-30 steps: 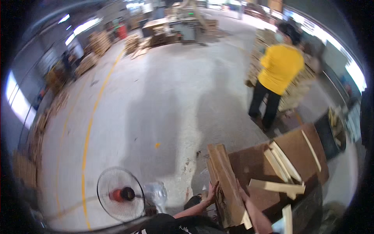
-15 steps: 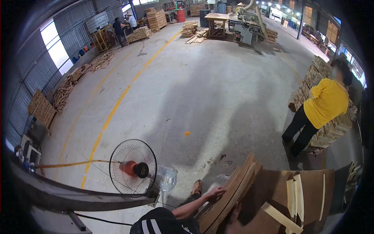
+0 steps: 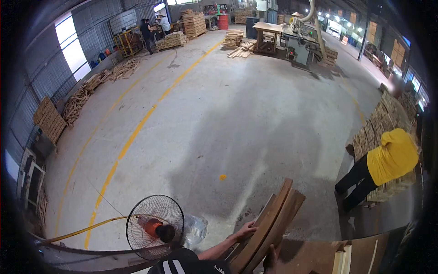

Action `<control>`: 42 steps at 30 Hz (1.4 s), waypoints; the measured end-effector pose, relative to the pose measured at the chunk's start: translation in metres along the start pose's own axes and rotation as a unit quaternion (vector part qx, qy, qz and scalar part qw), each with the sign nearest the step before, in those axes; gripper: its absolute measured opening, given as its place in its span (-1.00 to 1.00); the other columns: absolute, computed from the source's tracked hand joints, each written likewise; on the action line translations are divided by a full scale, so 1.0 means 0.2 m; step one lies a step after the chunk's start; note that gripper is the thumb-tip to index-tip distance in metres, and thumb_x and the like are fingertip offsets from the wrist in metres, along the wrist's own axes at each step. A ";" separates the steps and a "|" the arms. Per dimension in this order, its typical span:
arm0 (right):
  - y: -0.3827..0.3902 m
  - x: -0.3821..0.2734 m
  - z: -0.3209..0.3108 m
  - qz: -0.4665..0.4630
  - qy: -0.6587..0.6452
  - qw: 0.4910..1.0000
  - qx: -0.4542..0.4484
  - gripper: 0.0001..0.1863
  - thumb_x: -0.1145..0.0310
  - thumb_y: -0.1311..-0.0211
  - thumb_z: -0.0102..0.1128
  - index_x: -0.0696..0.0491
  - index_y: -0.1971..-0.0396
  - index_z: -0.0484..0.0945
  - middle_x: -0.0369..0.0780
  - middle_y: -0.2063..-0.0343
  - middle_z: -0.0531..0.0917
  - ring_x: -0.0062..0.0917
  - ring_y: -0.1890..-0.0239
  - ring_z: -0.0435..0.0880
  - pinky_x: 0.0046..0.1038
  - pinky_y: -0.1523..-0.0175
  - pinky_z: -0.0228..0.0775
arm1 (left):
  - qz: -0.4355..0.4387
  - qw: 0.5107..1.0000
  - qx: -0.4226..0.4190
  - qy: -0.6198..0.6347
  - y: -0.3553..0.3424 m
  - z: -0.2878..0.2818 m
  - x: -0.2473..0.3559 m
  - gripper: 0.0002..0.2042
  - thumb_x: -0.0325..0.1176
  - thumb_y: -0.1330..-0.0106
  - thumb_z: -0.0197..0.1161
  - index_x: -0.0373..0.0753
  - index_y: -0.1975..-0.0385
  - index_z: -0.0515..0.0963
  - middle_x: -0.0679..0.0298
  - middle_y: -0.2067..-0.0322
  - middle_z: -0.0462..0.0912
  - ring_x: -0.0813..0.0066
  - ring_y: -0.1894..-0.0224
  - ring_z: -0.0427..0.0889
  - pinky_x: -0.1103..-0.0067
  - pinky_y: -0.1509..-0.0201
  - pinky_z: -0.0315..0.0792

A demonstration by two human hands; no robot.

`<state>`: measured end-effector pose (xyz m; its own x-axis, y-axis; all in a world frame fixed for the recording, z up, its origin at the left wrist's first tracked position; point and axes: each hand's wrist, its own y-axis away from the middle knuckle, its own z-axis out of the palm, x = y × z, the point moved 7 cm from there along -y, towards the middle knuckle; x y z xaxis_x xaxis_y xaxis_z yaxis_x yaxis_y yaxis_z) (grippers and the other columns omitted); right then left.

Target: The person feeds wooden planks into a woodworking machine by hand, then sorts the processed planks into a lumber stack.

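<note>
Compared with half a second ago, the view has shifted so that less of the brown tabletop (image 3: 310,258) shows at the lower right, and one co-worker in a yellow top (image 3: 394,155) now leans further over a stack of wood blocks (image 3: 381,121). Two bare hands are clamped on a bundle of long wooden boards (image 3: 268,219), which slants up from the lower edge, just left of the tabletop. At least three boards can be counted; their near ends are cut off. The left hand (image 3: 247,231) curls its fingers over the left side, while the right hand (image 3: 271,258) presses against the right side, partly hidden by wood and shadow.

Three pale wooden strips (image 3: 348,259) lie on the tabletop, two close together and one apart, all cut off below. One black wire fan (image 3: 155,227) with an orange motor stands to the left, and one clear plastic container (image 3: 195,229) is partly hidden behind it. Two yellow lines (image 3: 132,139) run along the floor. Farther off are one red drum (image 3: 222,22) and two people (image 3: 147,35) at the upper left, too small to make out well
</note>
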<state>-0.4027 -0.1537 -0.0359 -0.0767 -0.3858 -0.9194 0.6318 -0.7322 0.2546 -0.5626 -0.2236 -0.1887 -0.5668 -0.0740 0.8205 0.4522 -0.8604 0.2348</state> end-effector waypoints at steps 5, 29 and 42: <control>-0.45 -0.05 0.29 0.011 0.001 0.993 -0.115 0.27 -0.18 0.03 0.55 -0.08 -0.55 -0.11 -0.06 -0.34 0.33 -0.15 -0.38 0.31 -0.13 -0.40 0.24 | 0.033 0.998 0.022 0.049 -0.18 -0.11 0.57 -0.23 0.19 -0.32 0.31 -0.26 -0.36 0.35 0.29 -0.17 0.53 0.53 -0.19 0.48 0.49 -0.28 0.36; -3.56 -0.73 1.33 0.070 0.035 0.948 -0.309 0.38 -0.27 -0.02 0.49 -0.13 -0.58 -0.37 -0.16 -0.54 -0.05 -0.31 -0.57 -0.07 -0.22 -0.55 -0.10 | -0.012 0.992 0.128 0.011 -2.70 -1.02 2.06 -0.14 0.15 -0.15 0.42 -0.30 -0.34 0.32 0.03 -0.11 0.59 0.12 -0.04 0.67 0.24 -0.10 0.62; -5.77 -0.97 1.92 0.101 0.039 0.949 -0.296 0.29 -0.32 -0.08 0.40 0.01 -0.56 -0.22 -0.11 -0.51 0.05 -0.32 -0.55 -0.02 -0.25 -0.57 -0.14 | 0.015 0.988 0.153 -0.030 -4.78 -1.46 3.12 -0.24 0.08 -0.11 0.51 -0.24 -0.21 0.39 0.19 0.05 0.58 0.30 0.04 0.63 0.34 0.08 0.61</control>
<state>-1.4133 0.5512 -0.0354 0.1344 -0.4256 -0.8949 0.9521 -0.1949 0.2357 -1.5501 0.4055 -0.0541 -0.5119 -0.0584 0.8571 0.6607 -0.6644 0.3494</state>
